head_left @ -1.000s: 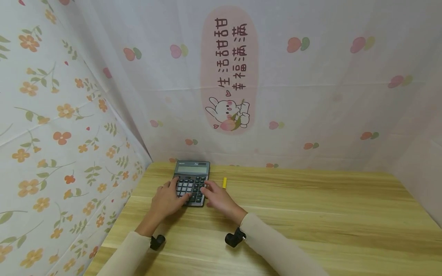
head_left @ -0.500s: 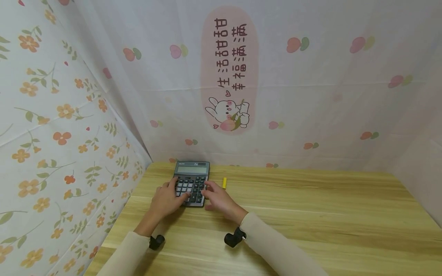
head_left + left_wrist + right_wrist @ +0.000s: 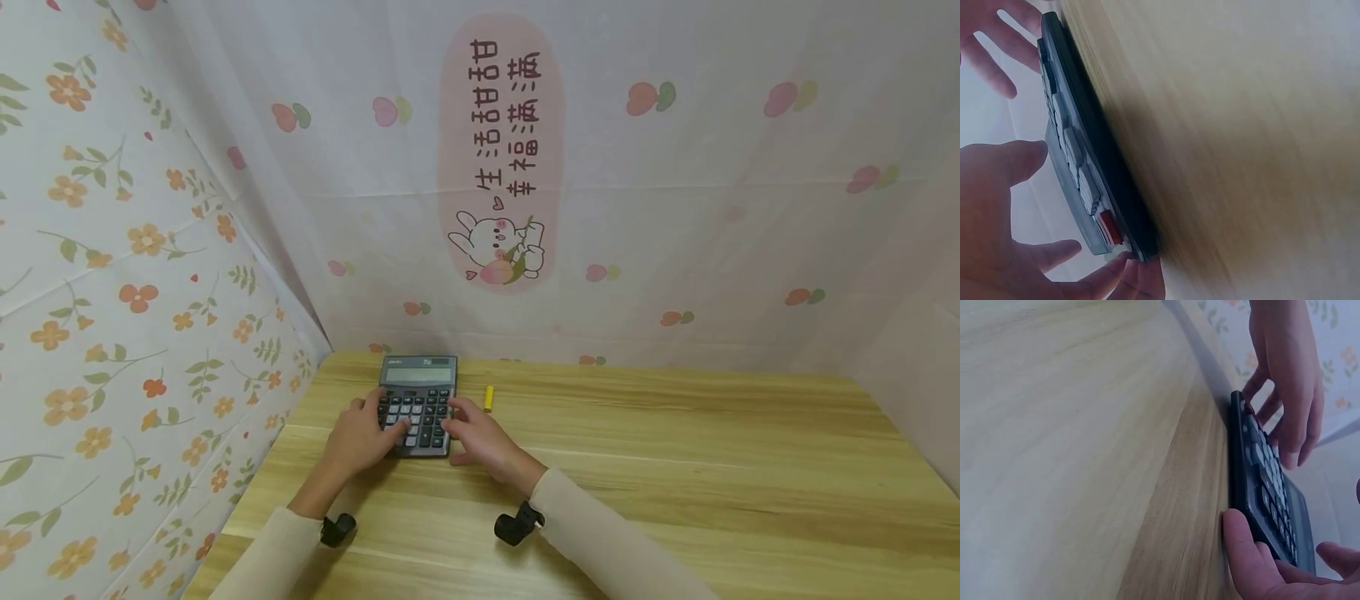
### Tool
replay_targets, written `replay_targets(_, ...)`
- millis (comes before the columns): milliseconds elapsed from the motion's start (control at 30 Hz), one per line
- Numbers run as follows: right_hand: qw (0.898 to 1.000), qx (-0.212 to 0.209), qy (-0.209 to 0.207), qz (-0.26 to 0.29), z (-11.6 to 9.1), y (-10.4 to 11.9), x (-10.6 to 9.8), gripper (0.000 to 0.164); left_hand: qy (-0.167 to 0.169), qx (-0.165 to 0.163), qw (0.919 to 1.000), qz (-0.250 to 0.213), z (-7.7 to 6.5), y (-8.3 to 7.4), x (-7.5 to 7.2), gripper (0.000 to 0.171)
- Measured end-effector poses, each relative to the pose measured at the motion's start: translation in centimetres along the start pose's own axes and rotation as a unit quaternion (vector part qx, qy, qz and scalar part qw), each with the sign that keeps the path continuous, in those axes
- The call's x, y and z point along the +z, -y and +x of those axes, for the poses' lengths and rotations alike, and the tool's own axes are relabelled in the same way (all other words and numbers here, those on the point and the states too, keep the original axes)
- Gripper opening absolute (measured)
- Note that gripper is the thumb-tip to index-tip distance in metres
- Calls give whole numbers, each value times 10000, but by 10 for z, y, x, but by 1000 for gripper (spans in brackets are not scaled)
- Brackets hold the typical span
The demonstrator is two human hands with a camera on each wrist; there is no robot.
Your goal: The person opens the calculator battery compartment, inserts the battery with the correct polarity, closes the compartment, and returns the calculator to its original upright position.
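A dark grey desk calculator [image 3: 418, 373] lies face up near the table's back left, its display at the far end. My left hand [image 3: 354, 437] holds its left side, fingers at the edge and thumb over the keys. In the left wrist view those fingertips [image 3: 1147, 275] meet the calculator's end, while the thumb stands off the keys. My right hand [image 3: 487, 442] holds the opposite side. In the right wrist view one of its fingers [image 3: 1241, 540] lies along the calculator's lower edge, partly hiding that corner.
A small yellow stick [image 3: 489, 398] lies on the wooden table [image 3: 675, 467], just beyond my right hand. Behind the table hangs a printed curtain [image 3: 675, 208], and a flowered one [image 3: 135, 333] stands at the left. Black cameras sit at both wrists.
The calculator has slid slightly towards me, and both hands have shifted with it. More of the yellow stick shows beside my right hand. The head view has moved a little.
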State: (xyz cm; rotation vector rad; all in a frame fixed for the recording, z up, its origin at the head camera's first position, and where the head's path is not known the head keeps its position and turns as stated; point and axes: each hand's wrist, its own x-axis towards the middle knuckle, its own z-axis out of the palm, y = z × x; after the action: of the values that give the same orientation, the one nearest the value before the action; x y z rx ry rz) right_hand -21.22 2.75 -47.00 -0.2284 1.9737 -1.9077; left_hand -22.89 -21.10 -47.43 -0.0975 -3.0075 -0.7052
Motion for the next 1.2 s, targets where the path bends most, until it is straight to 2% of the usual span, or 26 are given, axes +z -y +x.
replay_targets(300, 10000, -18, 77, 2, -13, -4, -4, 61, 60, 97, 9999, -117, -11, -2, -1, 83)
replay_targets(433, 9999, -71, 127, 33, -20, -5, -7, 61, 131, 67, 9994, -316, -15, -4, -3, 85)
replay_targets(533, 9998, -95, 160, 89, -24, -4, -10, 61, 84, 119, 9990, -420, -5, 20, 18, 96)
replay_targets(667, 9998, -74, 153, 72, -30, -1, -13, 61, 172, 66, 9983, -555, -9, 16, 15, 101)
replay_targets(767, 9999, -21, 135, 34, -33, 0, -15, 61, 396, -129, 9968, -688, -24, -10, -6, 95)
replay_targets(1033, 9998, 73, 193, -67, -35, -3, -19, 59, 568, -255, 9942, -871, -25, -7, -5, 82)
replay_targets(1200, 9997, 48, 240, -89, -37, -4, -21, 59, 677, -299, 9939, -823, -27, -9, -4, 85)
